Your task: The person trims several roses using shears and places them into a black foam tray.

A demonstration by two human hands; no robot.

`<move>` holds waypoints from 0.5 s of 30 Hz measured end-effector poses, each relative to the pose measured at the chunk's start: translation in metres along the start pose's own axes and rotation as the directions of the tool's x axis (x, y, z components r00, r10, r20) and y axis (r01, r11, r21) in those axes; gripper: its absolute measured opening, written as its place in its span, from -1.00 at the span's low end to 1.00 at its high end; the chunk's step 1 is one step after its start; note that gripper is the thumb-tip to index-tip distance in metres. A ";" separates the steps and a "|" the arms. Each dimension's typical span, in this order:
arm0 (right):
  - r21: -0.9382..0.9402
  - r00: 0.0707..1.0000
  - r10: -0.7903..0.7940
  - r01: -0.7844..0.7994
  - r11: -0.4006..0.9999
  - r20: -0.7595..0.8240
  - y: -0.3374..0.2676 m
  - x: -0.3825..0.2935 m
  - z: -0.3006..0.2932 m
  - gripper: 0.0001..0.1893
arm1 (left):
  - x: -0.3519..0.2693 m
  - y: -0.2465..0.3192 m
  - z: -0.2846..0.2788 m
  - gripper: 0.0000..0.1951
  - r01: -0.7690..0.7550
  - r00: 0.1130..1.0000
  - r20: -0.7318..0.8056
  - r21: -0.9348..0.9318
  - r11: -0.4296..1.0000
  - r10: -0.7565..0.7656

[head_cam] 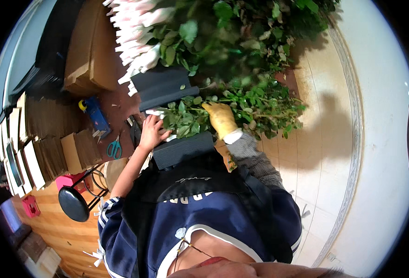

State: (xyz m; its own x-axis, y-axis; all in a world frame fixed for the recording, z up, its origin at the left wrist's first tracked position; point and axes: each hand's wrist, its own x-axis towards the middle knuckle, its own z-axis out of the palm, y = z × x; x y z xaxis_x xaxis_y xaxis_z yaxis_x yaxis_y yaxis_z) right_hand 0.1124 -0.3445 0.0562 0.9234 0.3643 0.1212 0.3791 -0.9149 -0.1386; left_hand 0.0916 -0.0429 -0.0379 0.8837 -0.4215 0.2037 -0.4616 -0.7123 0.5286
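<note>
My left hand (151, 132), bare, rests at the left end of a leafy bunch of cut stems (190, 116). Its fingers are spread beside small white wrappings (155, 112); whether they grip anything is hidden. A yellow glove covers my right hand (221, 118), which is closed around stems in the middle of the bunch. The stem ends point right. Between me and the bunch stands a dark corrugated sheet (185, 149), and another dark sheet (164, 85) lies on its far side.
Many white-sleeved flower heads (138, 38) and dense foliage (239, 38) are piled beyond. Teal-handled scissors (114, 148), a blue tape dispenser (96, 116) and stacked cardboard (51, 149) are on the left. A black round stool (73, 204) stands lower left. A white wall (385, 139) bounds the right.
</note>
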 end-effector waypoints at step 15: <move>-0.008 0.966 0.198 -0.202 0.979 -0.169 0.013 -0.008 0.048 -0.59 | -0.004 -0.002 0.006 -0.51 0.012 1.000 -0.016 -0.023 1.000 -0.013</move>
State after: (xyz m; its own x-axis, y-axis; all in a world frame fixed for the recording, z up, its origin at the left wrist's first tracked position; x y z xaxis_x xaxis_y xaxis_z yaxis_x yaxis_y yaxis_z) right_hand 0.1128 -0.3505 0.0059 0.9565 0.1413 0.2554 0.1842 -0.9709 -0.1527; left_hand 0.0882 -0.0430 -0.0453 0.8906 -0.4031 0.2104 -0.4487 -0.7043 0.5500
